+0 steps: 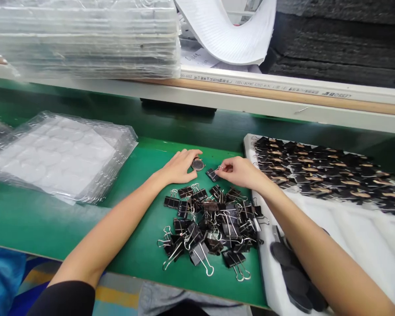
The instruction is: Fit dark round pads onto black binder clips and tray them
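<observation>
Green bench lay beneath one shelf, right hand pinched one binder clip, fingertips together, left hand, half curled, gripped one round part nearer the back edge, loose clips, too jumbled to count, lay frontward.

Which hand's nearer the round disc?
Left. The left hand is at the disc, thumb and fingers about its left side; the right hand is off to its right, holding a clip.
</observation>
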A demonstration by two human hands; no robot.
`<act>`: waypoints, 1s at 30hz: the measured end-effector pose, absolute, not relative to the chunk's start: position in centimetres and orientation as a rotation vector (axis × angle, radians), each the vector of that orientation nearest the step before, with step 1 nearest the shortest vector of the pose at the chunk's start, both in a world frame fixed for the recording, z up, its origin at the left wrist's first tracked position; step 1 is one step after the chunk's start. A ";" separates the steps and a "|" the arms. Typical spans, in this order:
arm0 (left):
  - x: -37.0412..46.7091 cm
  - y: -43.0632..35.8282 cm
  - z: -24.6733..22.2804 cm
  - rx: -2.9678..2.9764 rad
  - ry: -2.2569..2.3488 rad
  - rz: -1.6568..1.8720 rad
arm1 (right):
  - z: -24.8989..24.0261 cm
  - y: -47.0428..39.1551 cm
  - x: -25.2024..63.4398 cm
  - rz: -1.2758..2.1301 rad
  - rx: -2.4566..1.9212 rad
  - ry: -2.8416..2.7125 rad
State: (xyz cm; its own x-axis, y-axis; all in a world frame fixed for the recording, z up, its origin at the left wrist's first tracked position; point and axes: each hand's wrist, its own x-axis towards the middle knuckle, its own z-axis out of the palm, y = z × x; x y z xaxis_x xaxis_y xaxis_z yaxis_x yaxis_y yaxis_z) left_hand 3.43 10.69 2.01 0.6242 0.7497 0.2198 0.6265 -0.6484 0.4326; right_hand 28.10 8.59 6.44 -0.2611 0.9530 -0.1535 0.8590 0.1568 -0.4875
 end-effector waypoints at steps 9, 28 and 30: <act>3.6 10.6 1.9 2.487 1.177 0.579 | 5.3 12.4 25.8 0.320 -1.594 -2.134; 3.4 10.5 1.6 2.450 1.065 0.633 | 1.6 13.3 22.6 0.137 -2.249 -1.678; 3.4 10.3 1.6 2.447 1.050 0.641 | 1.5 13.2 22.7 0.163 -2.271 -1.655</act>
State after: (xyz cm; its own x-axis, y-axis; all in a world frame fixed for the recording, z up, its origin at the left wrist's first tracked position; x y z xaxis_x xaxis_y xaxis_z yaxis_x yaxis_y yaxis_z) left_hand 3.43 10.34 1.56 0.6128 0.7493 0.2509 0.5660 -0.6378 0.5224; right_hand 22.73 13.22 1.49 0.3200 0.9423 0.0980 0.9052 -0.2736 -0.3254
